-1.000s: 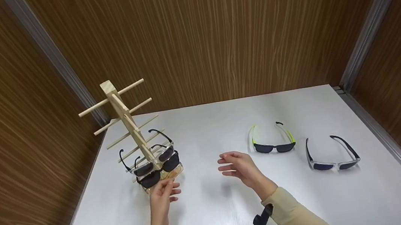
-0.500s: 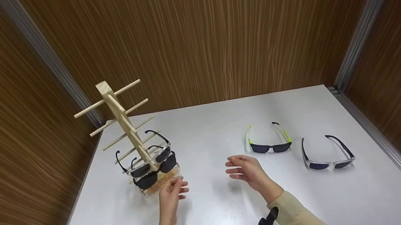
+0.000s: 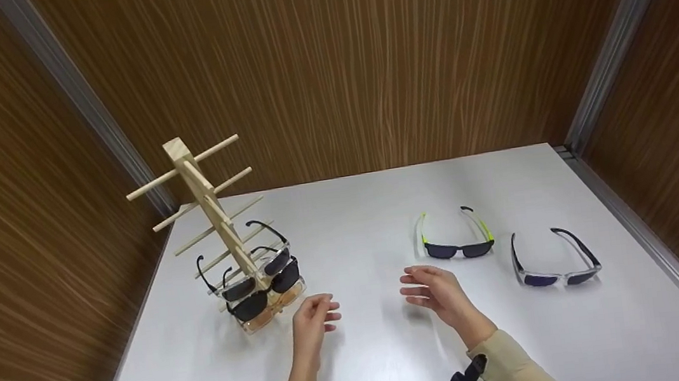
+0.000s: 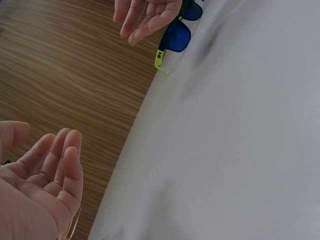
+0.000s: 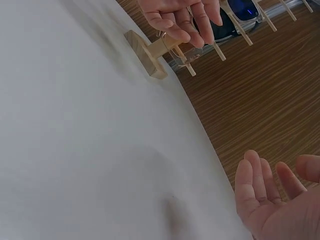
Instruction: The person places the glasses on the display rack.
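Observation:
A wooden sunglasses rack (image 3: 213, 208) with several pegs stands at the left. On its lower pegs hang clear-framed sunglasses with dark lenses (image 3: 240, 289), black sunglasses (image 3: 249, 307) and, lowest, a pair with orange-tinted lenses (image 3: 260, 320). My left hand (image 3: 312, 324) hovers just right of the lowest pair, apart from it, fingers loosely bent around nothing. My right hand (image 3: 439, 294) hangs over the table, its relaxed fingers holding nothing. Nearest to it lie black sunglasses with yellow-green temples (image 3: 459, 250). Both palms face each other, as the left wrist view shows with my left hand (image 4: 47, 185).
Clear-framed sunglasses with black temples (image 3: 558, 278) lie unfolded at the right of the white table (image 3: 344, 228). Wood-grain panels (image 3: 351, 68) enclose the back and both sides. A wrist camera strap (image 3: 468, 377) sits on the right sleeve.
My left hand has drawn away from the rack toward the right. My right hand has shifted slightly right and nearer to me. The sunglasses stay where they were; the view has turned a little.

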Demonstrator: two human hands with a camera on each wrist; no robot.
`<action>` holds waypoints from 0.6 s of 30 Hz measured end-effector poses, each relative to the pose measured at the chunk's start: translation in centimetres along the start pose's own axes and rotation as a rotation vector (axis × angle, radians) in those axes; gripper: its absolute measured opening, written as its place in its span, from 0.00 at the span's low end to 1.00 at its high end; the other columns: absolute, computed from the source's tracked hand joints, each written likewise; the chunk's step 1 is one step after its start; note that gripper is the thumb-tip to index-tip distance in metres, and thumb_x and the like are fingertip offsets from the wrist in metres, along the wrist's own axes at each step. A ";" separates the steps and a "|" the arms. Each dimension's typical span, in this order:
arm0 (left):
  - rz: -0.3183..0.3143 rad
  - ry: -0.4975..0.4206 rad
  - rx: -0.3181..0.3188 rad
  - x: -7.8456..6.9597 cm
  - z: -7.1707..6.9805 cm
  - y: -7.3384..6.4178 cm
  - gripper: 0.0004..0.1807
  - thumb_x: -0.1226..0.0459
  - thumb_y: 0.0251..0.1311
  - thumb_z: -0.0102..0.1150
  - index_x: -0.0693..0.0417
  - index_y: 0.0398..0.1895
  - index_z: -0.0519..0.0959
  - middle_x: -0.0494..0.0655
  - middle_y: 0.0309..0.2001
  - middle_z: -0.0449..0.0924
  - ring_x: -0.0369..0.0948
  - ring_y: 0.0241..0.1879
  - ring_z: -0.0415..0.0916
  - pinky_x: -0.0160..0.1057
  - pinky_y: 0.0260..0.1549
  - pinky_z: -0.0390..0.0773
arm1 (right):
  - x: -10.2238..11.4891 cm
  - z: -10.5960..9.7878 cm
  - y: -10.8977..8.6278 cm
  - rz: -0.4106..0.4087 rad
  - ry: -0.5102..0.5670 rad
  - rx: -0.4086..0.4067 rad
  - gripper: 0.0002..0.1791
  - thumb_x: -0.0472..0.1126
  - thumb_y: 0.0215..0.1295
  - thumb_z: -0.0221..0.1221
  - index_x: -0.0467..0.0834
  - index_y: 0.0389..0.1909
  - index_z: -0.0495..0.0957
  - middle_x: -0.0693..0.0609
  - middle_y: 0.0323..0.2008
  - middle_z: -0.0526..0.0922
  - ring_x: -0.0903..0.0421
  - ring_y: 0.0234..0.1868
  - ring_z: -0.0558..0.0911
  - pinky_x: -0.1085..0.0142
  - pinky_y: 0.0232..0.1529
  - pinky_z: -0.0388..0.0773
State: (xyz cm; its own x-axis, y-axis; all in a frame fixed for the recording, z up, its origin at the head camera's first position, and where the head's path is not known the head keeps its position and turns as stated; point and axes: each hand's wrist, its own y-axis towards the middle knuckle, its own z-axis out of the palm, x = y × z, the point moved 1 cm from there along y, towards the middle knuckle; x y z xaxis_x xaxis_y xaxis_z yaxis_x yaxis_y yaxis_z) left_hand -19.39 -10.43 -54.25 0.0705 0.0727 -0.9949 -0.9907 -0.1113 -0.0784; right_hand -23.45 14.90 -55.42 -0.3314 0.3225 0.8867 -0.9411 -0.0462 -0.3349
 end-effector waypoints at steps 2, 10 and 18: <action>-0.010 -0.009 0.001 0.9 0.3 0.6 0.15 0.61 0.64 0.54 0.66 0.43 0.75 0.60 0.36 0.80 0.53 0.35 0.79 0.45 0.31 0.79 | 0.0 -0.5 0.0 0.000 0.006 -0.014 0.17 0.37 0.69 0.50 0.32 0.53 0.71 0.40 0.43 0.80 0.46 0.41 0.82 0.57 0.42 0.79; -0.029 -0.015 0.009 2.3 1.9 1.3 0.17 0.59 0.64 0.55 0.67 0.44 0.74 0.57 0.35 0.81 0.48 0.32 0.80 0.41 0.29 0.79 | -0.3 -2.4 -0.1 0.006 0.020 -0.061 0.17 0.37 0.69 0.50 0.33 0.55 0.70 0.40 0.44 0.80 0.46 0.41 0.82 0.57 0.43 0.79; -0.035 -0.015 0.069 3.7 4.0 1.7 0.16 0.59 0.63 0.54 0.66 0.42 0.75 0.52 0.32 0.81 0.44 0.29 0.80 0.38 0.27 0.78 | -0.4 -4.4 -0.4 0.004 0.057 -0.092 0.18 0.36 0.70 0.48 0.31 0.56 0.67 0.41 0.42 0.80 0.46 0.40 0.82 0.56 0.44 0.78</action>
State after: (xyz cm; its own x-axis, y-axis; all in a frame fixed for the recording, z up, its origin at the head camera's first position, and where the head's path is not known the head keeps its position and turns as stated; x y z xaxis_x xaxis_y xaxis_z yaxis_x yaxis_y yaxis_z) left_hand -21.24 -6.38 -57.76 0.1040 0.0898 -0.9905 -0.9933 -0.0402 -0.1080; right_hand -22.64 18.96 -57.06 -0.3285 0.3758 0.8665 -0.9287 0.0385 -0.3688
